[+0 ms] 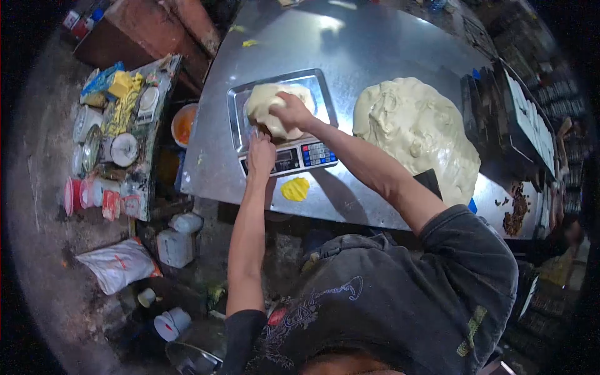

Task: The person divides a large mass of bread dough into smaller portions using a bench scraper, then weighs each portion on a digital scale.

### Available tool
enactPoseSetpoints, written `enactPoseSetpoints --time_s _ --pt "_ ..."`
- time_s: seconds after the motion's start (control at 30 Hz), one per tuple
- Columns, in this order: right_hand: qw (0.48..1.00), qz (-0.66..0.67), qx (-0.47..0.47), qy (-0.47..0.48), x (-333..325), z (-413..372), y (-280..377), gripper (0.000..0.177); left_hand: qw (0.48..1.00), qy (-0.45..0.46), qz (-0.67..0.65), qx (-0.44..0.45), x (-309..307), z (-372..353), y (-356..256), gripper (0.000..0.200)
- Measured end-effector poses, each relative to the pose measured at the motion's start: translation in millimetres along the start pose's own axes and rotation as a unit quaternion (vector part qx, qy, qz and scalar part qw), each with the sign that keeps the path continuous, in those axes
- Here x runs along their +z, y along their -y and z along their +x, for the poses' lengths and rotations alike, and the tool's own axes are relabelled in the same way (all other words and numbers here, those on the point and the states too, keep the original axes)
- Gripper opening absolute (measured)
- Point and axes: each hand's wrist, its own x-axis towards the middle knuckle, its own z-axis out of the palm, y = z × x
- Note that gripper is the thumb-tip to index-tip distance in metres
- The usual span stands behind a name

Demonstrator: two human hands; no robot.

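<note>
A pale lump of dough (pixel 259 100) sits on the metal tray of a digital scale (pixel 319 155). My right hand (pixel 292 114) lies over the lump's right side, its fingers curled into it. At the dough's front edge, my left hand (pixel 261 153) grips low beside the scale's display, and its fingertips are partly hidden. To the right of the scale spreads a large mass of dough (pixel 412 125). A small flattened yellow piece (pixel 295 189) rests on the table in front of the scale.
The steel table (pixel 281 50) carries a dark flat tool (pixel 429 182) beside the large dough. Dark trays (pixel 525 119) stand at its right edge, near brown crumbs (pixel 517 209). On the left, a side table (pixel 140 181) holds tubs and a small scale; an orange-lined bucket (pixel 184 125) stands between.
</note>
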Motion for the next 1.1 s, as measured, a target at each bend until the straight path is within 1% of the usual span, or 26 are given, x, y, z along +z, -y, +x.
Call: enactPoseSetpoints --time_s 0.03,0.07,0.1,0.13,0.2,0.27,0.33,0.4,0.47,0.5,0.53,0.57,0.6,0.63,0.67,0.73,0.77,0.8,0.87,0.9,0.93,0.97,1.0,1.03,1.07,1.1 --pt "0.978 0.197 0.06 -0.02 -10 -4 -2 0.045 1.0 0.012 0.025 0.011 1 7 -7 0.024" --pt "0.915 0.386 0.113 -0.04 -22 -9 -5 0.045 0.998 0.026 0.048 0.025 10 15 -12 0.024" --pt "0.795 0.579 0.177 -0.016 -36 -17 4 0.043 0.996 0.009 0.068 0.054 9 25 -17 0.031" --pt "0.75 0.623 0.218 -0.038 -54 -27 10 0.044 0.989 0.124 0.079 0.004 10 35 -26 0.039" --pt "0.699 0.692 0.18 -0.016 -91 -52 24 0.047 0.956 0.264 0.102 -0.08 11 58 -41 0.045" --pt "0.691 0.702 0.16 -0.054 -131 -81 47 0.041 0.971 0.173 0.161 0.036 20 60 -35 0.05" --pt "0.677 0.719 0.142 -0.07 -174 -114 63 0.037 0.99 0.108 0.094 -0.009 39 71 -28 0.06" --pt "0.676 0.724 0.112 -0.079 -216 -161 84 0.036 0.968 0.218 0.114 -0.04 22 85 -39 0.069" --pt "0.683 0.72 0.077 -0.096 -245 -203 94 0.036 0.951 0.282 0.113 -0.06 10 96 -59 0.072" --pt "0.69 0.713 0.059 -0.111 -257 -222 95 0.036 0.953 0.285 -0.085 -0.052 6 90 -73 0.072" --pt "0.695 0.706 0.045 -0.127 -266 -242 93 0.036 0.914 0.289 -0.28 -0.047 6 83 -89 0.073" --pt "0.699 0.7 0.059 -0.137 -270 -260 90 0.037 0.897 0.255 -0.361 0.004 18 67 -117 0.068" --pt "0.722 0.674 0.035 -0.152 -265 -270 77 0.038 0.868 0.222 -0.441 0.051 36 40 -152 0.063" --pt "0.733 0.655 0.064 -0.169 -258 -283 72 0.041 0.813 0.235 -0.531 0.031 41 8 -196 0.064" --pt "0.734 0.658 0.118 -0.122 -257 -303 68 0.038 0.731 0.27 -0.626 -0.033 42 -27 -236 0.066" --pt "0.716 0.673 0.14 -0.126 -227 -324 54 0.04 0.57 0.305 -0.749 -0.145 36 -79 -291 0.068" --pt "0.607 0.735 0.144 -0.265 -207 -332 53 0.04 0.499 0.308 -0.787 -0.192 32 -95 -308 0.069" --pt "0.659 0.722 0.113 -0.176 -218 -347 48 0.042 0.455 0.306 -0.808 -0.216 27 -105 -319 0.07" --pt "0.743 0.667 0.053 0.009 -244 -387 38 0.046 0.393 0.295 -0.836 -0.244 19 -116 -338 0.072" --pt "0.749 0.659 0.067 0.014 -265 -403 30 0.052 0.369 0.29 -0.846 -0.254 16 -119 -350 0.073" --pt "0.727 0.682 0.071 -0.022 -276 -419 9 0.054 0.358 0.283 -0.852 -0.257 12 -119 -360 0.074" --pt "0.772 0.631 0.069 -0.031 -299 -435 -7 0.057 0.358 0.277 -0.853 -0.26 6 -118 -372 0.075" --pt "0.811 0.58 0.069 -0.04 -325 -452 -23 0.059 0.378 0.27 -0.846 -0.264 1 -113 -384 0.076" --pt "0.809 0.582 0.054 -0.058 -342 -468 -43 0.065 0.404 0.258 -0.835 -0.27 -7 -110 -400 0.078" --pt "0.806 0.586 0.041 -0.074 -355 -485 -60 0.07 0.465 0.249 -0.804 -0.275 -23 -106 -425 0.079" --pt "0.865 0.475 0.08 -0.142 -367 -503 -68 0.082 0.524 0.241 -0.766 -0.282 -39 -102 -451 0.081"
